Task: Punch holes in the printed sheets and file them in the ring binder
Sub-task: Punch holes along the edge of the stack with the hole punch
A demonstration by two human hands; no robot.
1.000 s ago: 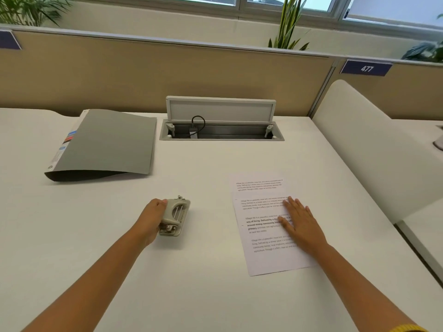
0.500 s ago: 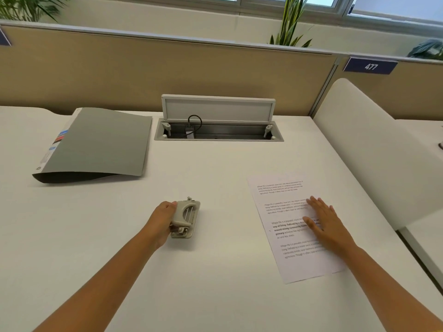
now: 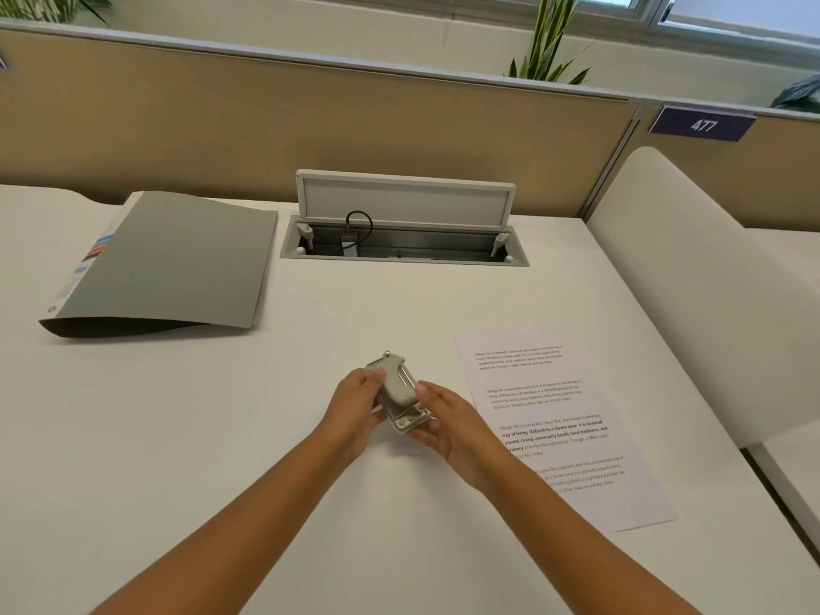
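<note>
Both hands grip the hole punch [image 3: 398, 395] at worktop [image 3: 177, 437] centre: left hand [image 3: 355, 403] curled round its left side, right hand [image 3: 448, 421] its right. Printed sheets [image 3: 554, 419] lie at three o'clock, closed ring binder [image 3: 168, 264] at ten.

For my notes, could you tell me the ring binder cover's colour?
Plain grey, seen in the head view: ring binder.

"477" on the blue partition sign [image 3: 703, 124]; small print on the sheet [image 3: 550, 419].
</note>
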